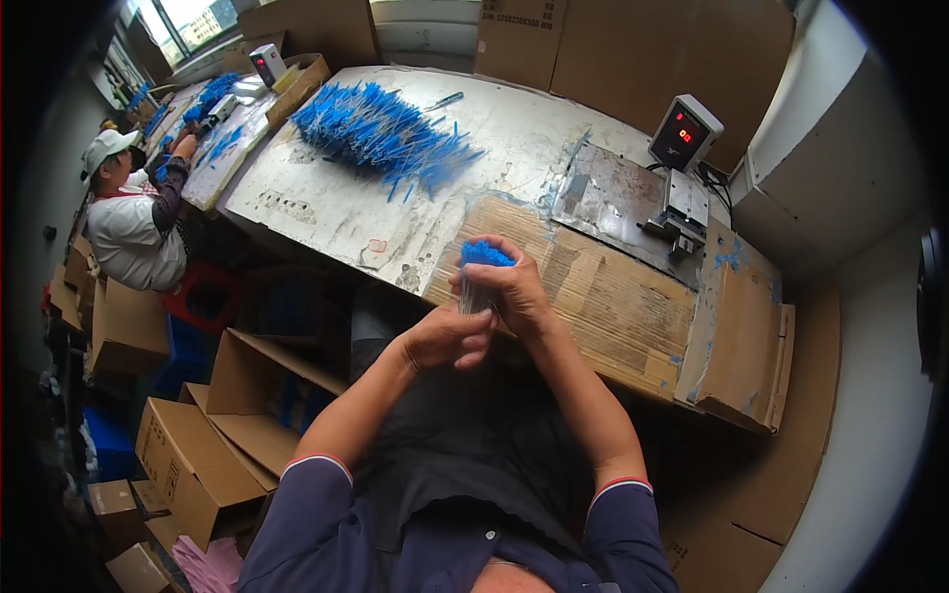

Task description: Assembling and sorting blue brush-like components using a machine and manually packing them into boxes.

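A: What do the hands have?

B: A bundle (481, 269) of thin sticks with blue tips, held upright over the near table edge. The right hand (514, 292) wraps its upper part, fingers curled tight round it, so only the blue top and a short pale stretch below show. The left hand (447, 336) cups the lower end, fingers bent and pressed together. How far the sticks run down inside the fists I cannot tell.

A: And on the table (326, 188)?

B: A big loose pile (381, 128) of the same blue pieces lies farther back, well apart from the hands. Just behind the bundle is a cardboard sheet (603, 296), worn and torn, with blue smears. To the right sits a small scale (684, 133) with a red display, its digits too small to read, and a metal plate (618, 203) beside it.

A: Anyone else?

B: A person in a white cap (107, 146) at a far table, upper left, hands among more blue pieces, blurred by the lens. Open boxes (198, 445) stand on the floor at left, partly cut off by the dark rim.
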Tool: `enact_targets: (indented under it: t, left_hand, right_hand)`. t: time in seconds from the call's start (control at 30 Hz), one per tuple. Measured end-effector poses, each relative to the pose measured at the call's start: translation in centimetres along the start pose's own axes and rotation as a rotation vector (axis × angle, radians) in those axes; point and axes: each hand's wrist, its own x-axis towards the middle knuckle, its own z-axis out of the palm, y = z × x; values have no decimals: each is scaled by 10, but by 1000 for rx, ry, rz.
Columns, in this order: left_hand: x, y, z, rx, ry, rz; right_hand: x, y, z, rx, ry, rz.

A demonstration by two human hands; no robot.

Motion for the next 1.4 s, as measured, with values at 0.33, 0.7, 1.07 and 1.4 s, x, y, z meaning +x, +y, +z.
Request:
enact_targets:
  t: [0.33, 0.7, 1.07, 1.4]
  left_hand:
    - [-4, -10, 12, 1449, 994, 395]
    - [-116, 135, -74, 1855, 1409, 259]
    - [-145, 176, -179, 2121, 1574, -178]
    - [-189, 180, -235, 2340, 1342, -384]
  right_hand:
    - [9, 38, 36, -110, 386, -382]
    - [19, -3, -68, -1079, 471, -658]
    - [19, -2, -92, -1176, 586, -639]
    - [31, -5, -83, -1114, 536, -581]
